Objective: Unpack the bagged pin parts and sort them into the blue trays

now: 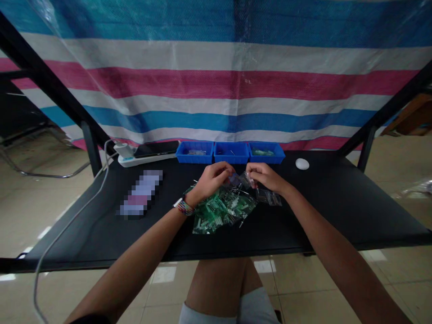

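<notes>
I see the left hand (pixel 213 178) and right hand (pixel 265 174) pinching a clear plastic bag (pixel 243 179) between them. It's by the far edge of a heap of green-filled packets (pixel 216 211), near three blue bins (pixel 231 159).

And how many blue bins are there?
3. They're in a row along the back of the table: the left bin by the power strip, the middle bin, and the right bin.
</notes>
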Demonstrator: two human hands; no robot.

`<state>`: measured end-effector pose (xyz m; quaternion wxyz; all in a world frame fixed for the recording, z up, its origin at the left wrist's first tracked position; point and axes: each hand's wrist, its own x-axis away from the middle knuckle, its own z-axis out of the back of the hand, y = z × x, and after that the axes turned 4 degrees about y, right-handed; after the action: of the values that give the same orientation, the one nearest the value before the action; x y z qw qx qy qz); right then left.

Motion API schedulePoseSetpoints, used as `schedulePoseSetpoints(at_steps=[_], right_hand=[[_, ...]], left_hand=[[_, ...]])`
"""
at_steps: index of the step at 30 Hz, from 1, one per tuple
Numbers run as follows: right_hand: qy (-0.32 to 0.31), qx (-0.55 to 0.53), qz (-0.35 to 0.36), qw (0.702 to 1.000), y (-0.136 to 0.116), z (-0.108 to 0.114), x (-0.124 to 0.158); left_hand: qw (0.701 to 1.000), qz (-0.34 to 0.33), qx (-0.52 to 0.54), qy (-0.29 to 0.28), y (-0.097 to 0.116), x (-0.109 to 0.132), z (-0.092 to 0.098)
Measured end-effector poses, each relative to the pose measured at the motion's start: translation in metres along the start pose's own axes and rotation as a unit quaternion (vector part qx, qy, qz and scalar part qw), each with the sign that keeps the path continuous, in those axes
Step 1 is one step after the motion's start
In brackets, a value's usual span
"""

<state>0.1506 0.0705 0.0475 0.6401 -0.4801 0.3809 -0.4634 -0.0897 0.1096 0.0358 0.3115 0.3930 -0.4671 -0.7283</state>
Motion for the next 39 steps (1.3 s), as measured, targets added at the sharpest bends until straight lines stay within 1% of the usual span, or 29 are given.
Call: schedulePoseSetpoints(at_steps=[3, 5, 8, 11, 13, 15, 19, 23, 26, 28, 30, 32, 34, 36, 37, 39], right_hand=[[0.027, -0.130, -0.021, 0.991, 0.007, -0.006, -0.004], [0.041, -0.190, -0.020, 0.981, 0.009, -0.010, -0.005], [0.056, -0.228, -0.006, 0.972, 0.008, -0.016, -0.005], [0.043, -0.231, 0.001, 0.972, 0.007, -0.020, -0.004], [0.040, -0.220, -0.001, 0.975, 0.006, -0.023, -0.003], [0.051, -0.205, -0.002, 0.978, 0.007, -0.027, -0.003], [0.075, -0.170, 0.025, 0.982, 0.007, -0.032, -0.003], [0.122, -0.153, 0.056, 0.979, 0.005, -0.033, -0.003], [0.157, -0.143, 0.076, 0.974, 0.003, -0.031, -0.003], [0.167, -0.133, 0.088, 0.973, 0.004, -0.031, -0.003], [0.168, -0.121, 0.100, 0.973, 0.005, -0.031, -0.003], [0.163, -0.101, 0.113, 0.975, 0.007, -0.033, -0.003], [0.169, -0.057, 0.149, 0.973, 0.008, -0.035, -0.002], [0.192, 0.015, 0.214, 0.958, 0.008, -0.036, 0.000], [0.206, 0.051, 0.248, 0.945, 0.007, -0.036, 0.001], [0.226, 0.106, 0.301, 0.920, 0.004, -0.035, 0.004]], left_hand=[[0.999, 0.007, 0.031, -0.023, -0.001, 0.000, -0.002], [0.998, 0.011, 0.059, -0.030, 0.001, 0.001, -0.004], [0.994, 0.003, 0.105, -0.015, 0.006, 0.001, -0.004], [0.993, -0.016, 0.114, 0.019, 0.012, 0.001, -0.002], [0.993, -0.020, 0.110, 0.030, 0.016, 0.001, 0.000], [0.993, -0.016, 0.110, 0.028, 0.017, 0.000, 0.001], [0.994, -0.003, 0.102, 0.026, 0.017, 0.001, 0.000], [0.997, 0.014, 0.077, 0.028, 0.017, 0.002, 0.002], [0.998, 0.051, 0.048, 0.000, 0.017, 0.003, 0.005], [0.996, 0.071, 0.053, -0.025, 0.014, 0.002, 0.005], [0.990, 0.089, 0.092, -0.056, 0.012, 0.002, 0.004], [0.977, 0.113, 0.152, -0.096, 0.009, 0.001, 0.002], [0.959, 0.143, 0.202, -0.138, 0.009, 0.001, 0.002], [0.944, 0.171, 0.231, -0.162, 0.010, 0.001, 0.001], [0.940, 0.179, 0.239, -0.166, 0.012, 0.001, 0.001], [0.940, 0.180, 0.243, -0.157, 0.015, 0.002, 0.000]])
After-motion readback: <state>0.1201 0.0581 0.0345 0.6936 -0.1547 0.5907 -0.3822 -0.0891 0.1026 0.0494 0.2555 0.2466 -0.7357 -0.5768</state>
